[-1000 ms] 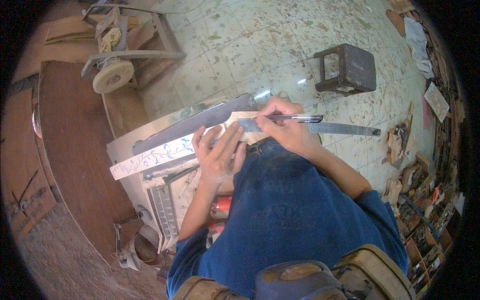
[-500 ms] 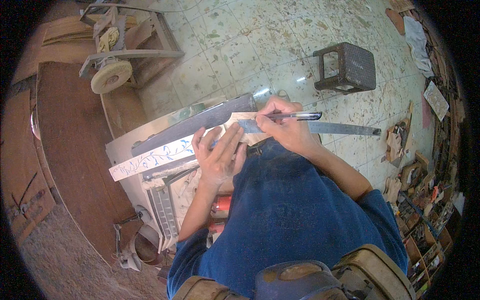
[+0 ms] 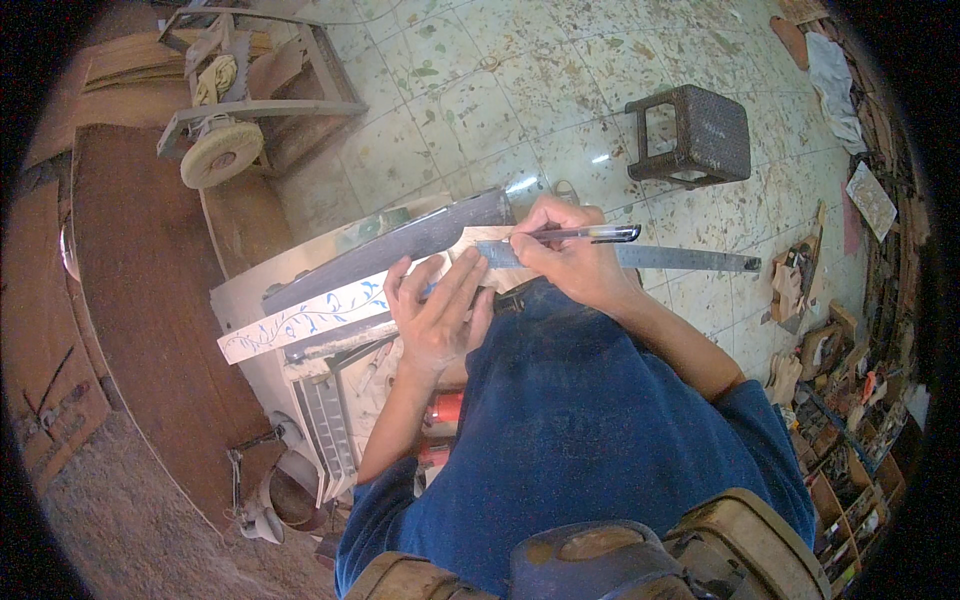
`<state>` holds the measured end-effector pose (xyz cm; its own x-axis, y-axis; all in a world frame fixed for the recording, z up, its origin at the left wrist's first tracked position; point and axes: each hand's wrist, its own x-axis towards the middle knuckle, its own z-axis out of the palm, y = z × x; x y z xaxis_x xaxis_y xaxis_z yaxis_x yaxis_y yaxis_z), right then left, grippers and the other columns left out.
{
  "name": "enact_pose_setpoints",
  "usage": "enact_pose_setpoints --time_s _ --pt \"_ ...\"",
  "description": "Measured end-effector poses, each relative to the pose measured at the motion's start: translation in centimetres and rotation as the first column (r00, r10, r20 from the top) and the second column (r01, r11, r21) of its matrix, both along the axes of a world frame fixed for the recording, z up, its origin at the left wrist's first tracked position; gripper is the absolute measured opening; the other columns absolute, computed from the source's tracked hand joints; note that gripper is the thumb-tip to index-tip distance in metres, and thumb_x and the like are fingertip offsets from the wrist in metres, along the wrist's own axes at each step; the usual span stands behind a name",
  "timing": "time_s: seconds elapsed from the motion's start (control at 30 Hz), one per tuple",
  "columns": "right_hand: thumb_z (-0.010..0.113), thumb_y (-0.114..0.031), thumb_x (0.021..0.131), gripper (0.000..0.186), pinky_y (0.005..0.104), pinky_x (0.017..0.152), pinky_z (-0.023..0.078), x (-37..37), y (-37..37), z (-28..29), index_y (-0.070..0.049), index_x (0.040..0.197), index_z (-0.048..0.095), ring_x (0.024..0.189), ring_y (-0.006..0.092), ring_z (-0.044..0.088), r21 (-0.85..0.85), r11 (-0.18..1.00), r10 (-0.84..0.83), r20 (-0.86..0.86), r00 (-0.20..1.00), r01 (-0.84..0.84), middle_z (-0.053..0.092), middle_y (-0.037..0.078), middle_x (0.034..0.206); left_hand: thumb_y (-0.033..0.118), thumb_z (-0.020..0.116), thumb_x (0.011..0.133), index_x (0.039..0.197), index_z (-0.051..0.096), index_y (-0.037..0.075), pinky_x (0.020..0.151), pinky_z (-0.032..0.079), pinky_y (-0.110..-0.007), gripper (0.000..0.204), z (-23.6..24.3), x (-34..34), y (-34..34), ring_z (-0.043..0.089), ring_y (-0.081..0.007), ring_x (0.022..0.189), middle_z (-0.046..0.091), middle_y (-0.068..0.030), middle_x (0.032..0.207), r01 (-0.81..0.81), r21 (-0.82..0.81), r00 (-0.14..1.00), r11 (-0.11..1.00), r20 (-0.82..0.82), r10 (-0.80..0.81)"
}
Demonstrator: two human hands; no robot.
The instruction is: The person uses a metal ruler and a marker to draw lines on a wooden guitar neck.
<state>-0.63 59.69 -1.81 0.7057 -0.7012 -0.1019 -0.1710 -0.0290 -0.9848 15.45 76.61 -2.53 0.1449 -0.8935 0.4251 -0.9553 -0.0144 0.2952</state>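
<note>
My left hand (image 3: 436, 312) lies with fingers stretched out across a long pale strip (image 3: 310, 308) that carries a blue leafy vine pattern. Its fingertips press on the end of a metal ruler (image 3: 688, 258), which extends to the right past my body. In my right hand (image 3: 572, 252) I pinch a pen (image 3: 598, 233) with a clear barrel and dark parts. The pen's tip is hidden by my fingers, close to the ruler's edge and a pale wooden end piece (image 3: 482, 236). Under the strip is a worktable (image 3: 240, 290) with a dark grey bar (image 3: 400, 240).
A dark stool (image 3: 715, 135) stands on the stained tile floor ahead. At the far left is a wooden frame with a round buffing wheel (image 3: 222, 156). A brown board (image 3: 140, 300) lies along the left. Wood pieces and tool boxes (image 3: 835, 420) crowd the right side.
The pen and my right hand have shifted very slightly to the left. My left hand, the ruler and the strip look the same.
</note>
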Motion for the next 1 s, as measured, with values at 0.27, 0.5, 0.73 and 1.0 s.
enact_pose_setpoints --time_s 0.27,0.5,0.73,1.0 --pt "0.077 -0.013 0.093 0.016 0.0285 0.058 0.049 0.02 0.03 -0.05 0.0 0.091 0.067 0.067 0.0052 0.06 -0.001 1.0 0.002 0.016 1.0 -0.002 0.068 0.004 0.073 0.025 0.085 0.081 0.117 0.082 0.018 0.117 0.037 -0.048 0.037 0.05 -0.07 -0.03 0.057 -0.0237 0.118 0.074 0.0064 0.132 -0.004 -0.002 1.0 1.0 0.01 0.004" --pt "0.077 -0.014 0.093 0.017 0.0286 0.058 0.049 0.03 0.14 -0.09 0.0 0.092 0.067 0.067 0.0057 0.061 0.027 1.0 -0.011 0.028 1.0 0.011 0.068 0.004 0.073 0.025 0.085 0.081 0.118 0.082 0.019 0.117 0.037 -0.047 0.038 0.02 -0.1 0.0 0.057 -0.0236 0.118 0.074 0.0067 0.132 -0.007 0.003 1.0 1.0 0.008 0.007" --pt "0.078 -0.014 0.093 0.017 0.0282 0.059 0.05 0.0 0.11 -0.14 0.0 0.092 0.067 0.067 0.0059 0.061 0.031 1.0 -0.001 0.003 1.0 0.001 0.068 0.004 0.073 0.024 0.086 0.08 0.118 0.082 0.019 0.117 0.037 -0.047 0.038 0.05 -0.08 0.0 0.057 -0.0233 0.118 0.074 0.0067 0.132 -0.009 -0.005 1.0 1.0 0.003 0.009" --pt "0.077 -0.019 0.096 0.02 0.0297 0.061 0.05 -0.69 -0.24 -0.17 -0.001 0.093 0.068 0.069 0.0086 0.064 0.264 0.948 -0.205 0.07 0.976 0.18 0.07 0.007 0.078 0.024 0.086 0.08 0.118 0.082 0.018 0.116 0.037 -0.048 0.039 0.01 0.04 -0.09 0.057 -0.0237 0.119 0.074 0.0063 0.131 -0.004 -0.006 1.0 1.0 0.006 0.004"
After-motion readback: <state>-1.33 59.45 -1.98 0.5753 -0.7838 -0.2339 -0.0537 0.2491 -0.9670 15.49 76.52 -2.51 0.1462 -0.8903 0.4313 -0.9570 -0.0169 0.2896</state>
